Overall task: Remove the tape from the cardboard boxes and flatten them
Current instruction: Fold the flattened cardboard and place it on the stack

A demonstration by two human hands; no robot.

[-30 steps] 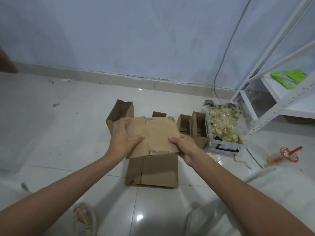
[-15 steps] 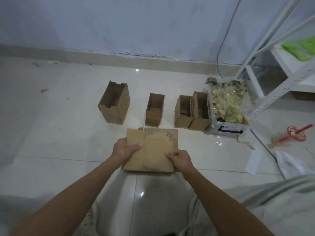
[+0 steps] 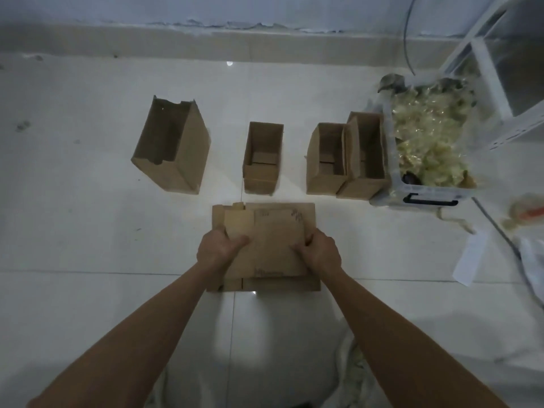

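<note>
Both hands apparently gripping flattened box [image 3: 273,242]

Matt brown cardboard boxes [image 3: 260,156], glossy white tiled floor [image 3: 73,231], clear plastic bin [image 3: 424,195]

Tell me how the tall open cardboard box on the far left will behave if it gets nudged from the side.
The tall open cardboard box looks empty, so probably light and easy to slide on the glossy tiled floor. It stands taller than the other boxes, so it may tip. Its torn rim suggests soft, easily crushed walls.
</note>
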